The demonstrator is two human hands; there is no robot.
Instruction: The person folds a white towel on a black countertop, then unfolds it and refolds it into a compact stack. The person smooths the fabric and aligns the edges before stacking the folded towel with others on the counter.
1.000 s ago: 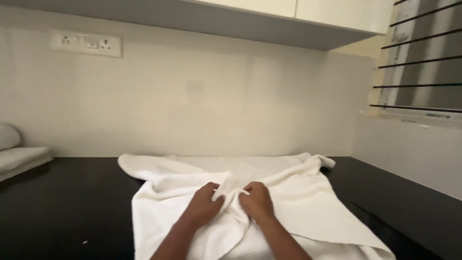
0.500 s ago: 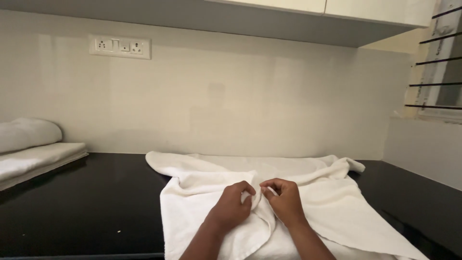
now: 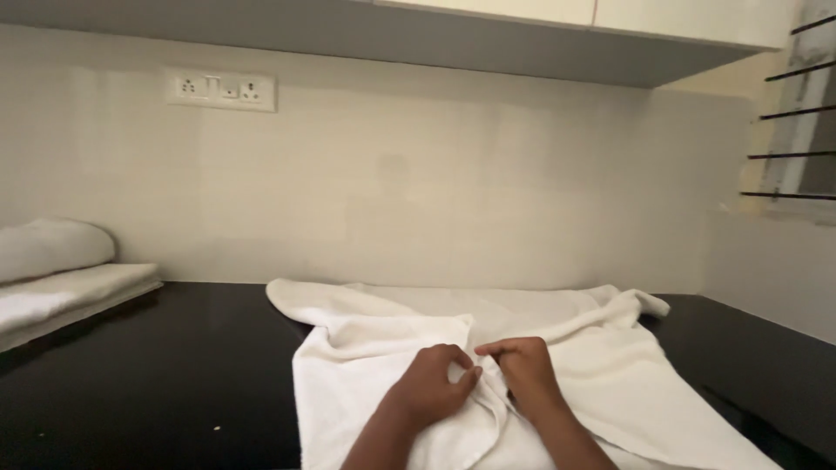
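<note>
Folded towels point(image 3: 61, 287) at the far left now show more fully than half a second back, a rolled one lying on a flat stack, since the whole scene has slid rightward in view; the wall socket plate point(image 3: 221, 90) has likewise moved toward the middle of the wall, and the barred window point(image 3: 797, 130) at the right edge is cut down to a narrow strip. Between the stack and the cloth, the black worktop point(image 3: 165, 374) is bare and glossy. The white towel point(image 3: 366, 348) lies spread on that worktop in front of the pale wall, much as it lay before: its far edge is rumpled into a thick roll running left to right, its left side hangs in a soft fold, and its right part spreads flatter toward the near corner. The left hand point(image 3: 433, 389) rests on the towel's middle, its fingers curled together and pinching a raised ridge of cloth; a moment ago both hands sat in the same place. Just beside it, thumb nearly touching thumb, the right hand point(image 3: 525, 372) has its fingers bent down and closed on the same ridge, with creases running out from the grip.
</note>
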